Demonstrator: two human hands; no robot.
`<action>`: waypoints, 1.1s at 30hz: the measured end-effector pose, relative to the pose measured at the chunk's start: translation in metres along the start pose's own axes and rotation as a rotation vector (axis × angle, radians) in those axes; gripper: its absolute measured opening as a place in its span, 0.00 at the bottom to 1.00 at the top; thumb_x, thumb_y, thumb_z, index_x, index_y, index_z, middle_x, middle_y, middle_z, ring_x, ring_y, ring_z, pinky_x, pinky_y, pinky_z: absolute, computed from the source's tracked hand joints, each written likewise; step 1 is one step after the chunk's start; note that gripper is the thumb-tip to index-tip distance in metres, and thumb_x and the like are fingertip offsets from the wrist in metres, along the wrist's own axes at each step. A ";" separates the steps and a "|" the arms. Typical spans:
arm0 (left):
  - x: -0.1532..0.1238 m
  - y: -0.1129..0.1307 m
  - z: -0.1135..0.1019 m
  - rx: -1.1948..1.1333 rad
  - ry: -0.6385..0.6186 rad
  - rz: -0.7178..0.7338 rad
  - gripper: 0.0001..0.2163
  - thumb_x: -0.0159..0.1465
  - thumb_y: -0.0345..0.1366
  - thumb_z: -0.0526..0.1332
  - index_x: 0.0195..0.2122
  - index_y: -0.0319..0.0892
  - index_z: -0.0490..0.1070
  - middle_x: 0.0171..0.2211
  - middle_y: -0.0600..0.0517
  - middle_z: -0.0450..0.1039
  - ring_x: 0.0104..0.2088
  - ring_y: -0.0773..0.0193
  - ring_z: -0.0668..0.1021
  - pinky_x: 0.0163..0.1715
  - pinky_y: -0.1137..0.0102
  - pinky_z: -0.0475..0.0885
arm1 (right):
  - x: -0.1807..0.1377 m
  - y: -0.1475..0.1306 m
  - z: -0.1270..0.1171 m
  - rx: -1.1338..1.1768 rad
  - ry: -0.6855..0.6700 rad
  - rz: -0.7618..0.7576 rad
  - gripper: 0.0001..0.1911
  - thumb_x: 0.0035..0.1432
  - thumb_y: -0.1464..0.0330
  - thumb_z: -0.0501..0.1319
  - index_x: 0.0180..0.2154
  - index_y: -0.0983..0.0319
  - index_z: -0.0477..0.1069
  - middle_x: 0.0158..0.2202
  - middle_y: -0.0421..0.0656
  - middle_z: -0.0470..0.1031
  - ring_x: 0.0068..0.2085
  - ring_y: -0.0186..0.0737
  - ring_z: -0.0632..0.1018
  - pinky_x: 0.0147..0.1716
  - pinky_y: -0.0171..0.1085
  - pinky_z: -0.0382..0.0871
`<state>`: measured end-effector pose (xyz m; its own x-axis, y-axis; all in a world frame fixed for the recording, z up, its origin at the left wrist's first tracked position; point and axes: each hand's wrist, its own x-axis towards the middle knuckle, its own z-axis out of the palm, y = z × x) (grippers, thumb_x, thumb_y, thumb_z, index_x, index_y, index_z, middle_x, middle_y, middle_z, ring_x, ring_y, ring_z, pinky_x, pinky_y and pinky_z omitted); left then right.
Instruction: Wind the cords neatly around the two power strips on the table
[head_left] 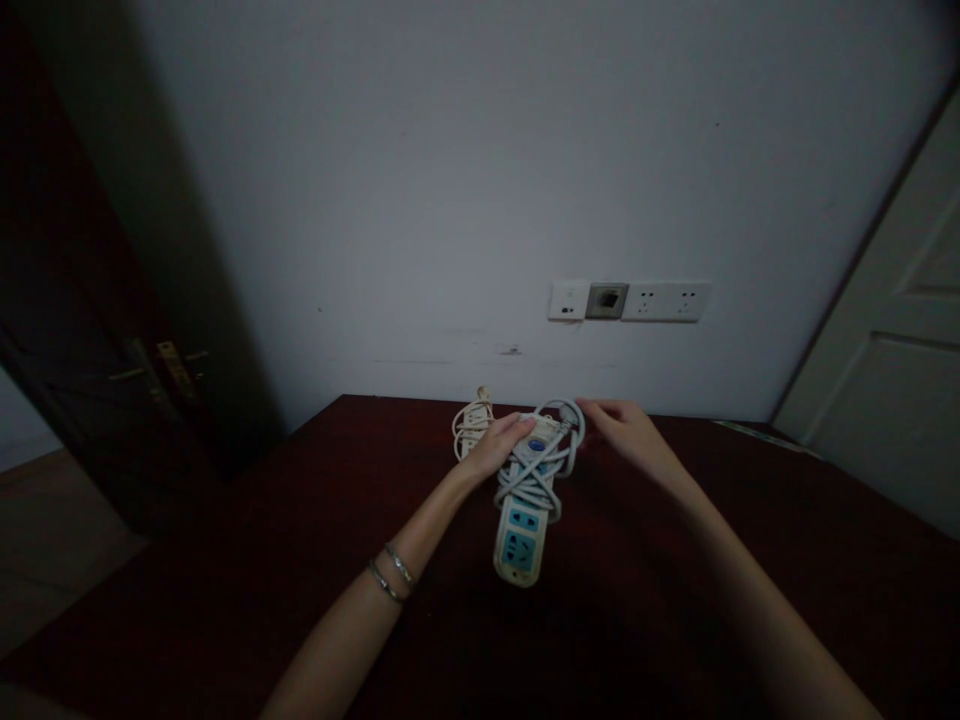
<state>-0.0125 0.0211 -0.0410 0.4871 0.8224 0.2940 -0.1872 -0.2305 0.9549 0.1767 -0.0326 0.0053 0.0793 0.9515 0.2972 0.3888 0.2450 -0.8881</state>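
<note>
A white power strip (pixel 523 545) with blue socket faces is tilted over the dark red table, its own grey-white cord (pixel 529 488) wound around its middle. My left hand (pixel 495 446) grips the strip's upper end, thumb across the top face. At the upper right, my right hand (pixel 626 432) has its fingers pinched at a loop of the cord, close to the plug (pixel 568 413). Behind my left hand lies a second, smaller power strip (pixel 472 425) with a thin cream cord wrapped around it; part of it is hidden by the hand.
The dark red table (pixel 300 520) reaches back to a pale wall. Wall sockets (pixel 667 301) and a switch plate are set above it. A dark door (pixel 82 300) with a handle stands at left, a white door (pixel 900 350) at right. A thin flat item (pixel 765 436) lies at the back right edge.
</note>
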 end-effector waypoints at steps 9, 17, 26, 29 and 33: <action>0.000 0.004 -0.002 -0.039 -0.058 0.002 0.19 0.53 0.51 0.61 0.31 0.37 0.72 0.28 0.51 0.72 0.28 0.68 0.71 0.32 0.72 0.64 | -0.001 0.012 -0.002 0.345 -0.319 -0.027 0.19 0.52 0.55 0.58 0.37 0.62 0.75 0.32 0.46 0.77 0.31 0.41 0.77 0.30 0.40 0.73; 0.005 0.000 -0.010 -0.060 -0.045 -0.049 0.22 0.53 0.54 0.59 0.29 0.36 0.72 0.26 0.50 0.73 0.26 0.67 0.72 0.31 0.70 0.65 | 0.003 0.018 0.004 0.223 -0.193 -0.168 0.23 0.48 0.49 0.60 0.31 0.63 0.72 0.33 0.44 0.76 0.36 0.39 0.76 0.40 0.40 0.70; 0.009 -0.007 -0.022 0.064 0.023 0.060 0.21 0.54 0.54 0.60 0.31 0.37 0.72 0.29 0.51 0.71 0.30 0.67 0.71 0.34 0.71 0.65 | 0.010 0.023 0.017 0.206 0.038 -0.103 0.22 0.49 0.49 0.58 0.26 0.63 0.70 0.25 0.40 0.71 0.29 0.37 0.73 0.33 0.38 0.71; 0.008 -0.007 -0.019 -0.003 0.057 0.051 0.21 0.54 0.53 0.60 0.33 0.37 0.72 0.30 0.50 0.73 0.31 0.66 0.72 0.35 0.71 0.66 | 0.007 0.020 0.022 0.277 -0.010 -0.032 0.21 0.50 0.50 0.59 0.31 0.62 0.71 0.30 0.42 0.74 0.31 0.39 0.75 0.31 0.37 0.72; 0.006 -0.001 -0.014 -0.114 0.159 -0.006 0.22 0.53 0.54 0.59 0.30 0.36 0.72 0.25 0.50 0.72 0.27 0.66 0.72 0.31 0.71 0.67 | -0.003 0.015 0.033 0.560 -0.224 0.166 0.25 0.54 0.51 0.56 0.49 0.57 0.65 0.45 0.47 0.73 0.35 0.41 0.77 0.32 0.40 0.74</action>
<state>-0.0210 0.0331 -0.0407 0.3492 0.8976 0.2691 -0.2845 -0.1720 0.9431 0.1521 -0.0256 -0.0202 -0.1209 0.9863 0.1124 -0.1574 0.0927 -0.9832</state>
